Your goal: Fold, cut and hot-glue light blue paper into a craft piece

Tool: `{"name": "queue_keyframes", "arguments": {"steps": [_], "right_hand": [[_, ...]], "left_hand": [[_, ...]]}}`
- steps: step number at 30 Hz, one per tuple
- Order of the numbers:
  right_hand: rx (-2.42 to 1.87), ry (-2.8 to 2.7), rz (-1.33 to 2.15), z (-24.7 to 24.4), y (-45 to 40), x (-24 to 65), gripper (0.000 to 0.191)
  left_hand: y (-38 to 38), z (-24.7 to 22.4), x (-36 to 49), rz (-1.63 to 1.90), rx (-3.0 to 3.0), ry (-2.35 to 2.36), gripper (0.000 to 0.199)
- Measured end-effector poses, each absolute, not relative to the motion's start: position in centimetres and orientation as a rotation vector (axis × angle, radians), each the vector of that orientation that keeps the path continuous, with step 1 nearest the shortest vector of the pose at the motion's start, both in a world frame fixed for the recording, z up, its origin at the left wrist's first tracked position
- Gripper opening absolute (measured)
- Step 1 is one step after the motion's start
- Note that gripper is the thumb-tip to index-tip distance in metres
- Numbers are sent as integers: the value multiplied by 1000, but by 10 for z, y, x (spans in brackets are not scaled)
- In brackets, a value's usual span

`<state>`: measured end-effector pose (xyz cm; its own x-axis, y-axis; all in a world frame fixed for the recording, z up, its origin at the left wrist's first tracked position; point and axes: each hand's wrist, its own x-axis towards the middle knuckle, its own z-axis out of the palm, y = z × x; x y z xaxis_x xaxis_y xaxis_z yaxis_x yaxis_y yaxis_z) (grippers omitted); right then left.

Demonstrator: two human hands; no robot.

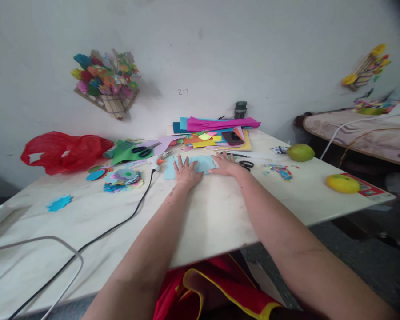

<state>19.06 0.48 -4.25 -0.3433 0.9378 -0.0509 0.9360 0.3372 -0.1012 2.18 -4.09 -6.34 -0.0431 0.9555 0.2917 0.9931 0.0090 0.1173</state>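
A light blue sheet of paper [205, 163] lies flat on the white table [206, 222]. My left hand [187, 173] rests on its left part, palm down with fingers spread. On its right part lies my right hand [225, 164], also palm down, fingers apart. Neither hand grips anything. Just right of my right hand are black-handled scissors [246, 165], and a black pen [236, 154] lies beyond it. A glue gun [158, 162] with a black cord sits left of the paper.
Paper flowers [123, 176], a blue cutout [60, 203], more scissors [142, 152] and a red bag [66, 151] are on the left. Coloured papers with a phone [232, 138] stand behind. Scraps [282, 171], a green mango [300, 152] and a yellow mango [342, 183] are right. Cords cross the left front.
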Motion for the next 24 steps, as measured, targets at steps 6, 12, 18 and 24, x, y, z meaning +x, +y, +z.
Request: {"name": "queue_keyframes", "arguments": {"steps": [6,12,18,24], "right_hand": [[-1785,-2573,112,-46,1,178,82],[-1784,-2562,148,-48,3,177,83],[-1830,-2548,285,-45,4,180,81],[-1852,-2527,342,-40,3,190,83]], "left_hand": [[-43,-62,23,-468,-2086,-2107,57],[-44,-62,23,-464,-2079,-2106,56],[-43,-64,22,-471,-2060,-2132,54],[-43,-64,22,-442,-2063,-2152,54]]}}
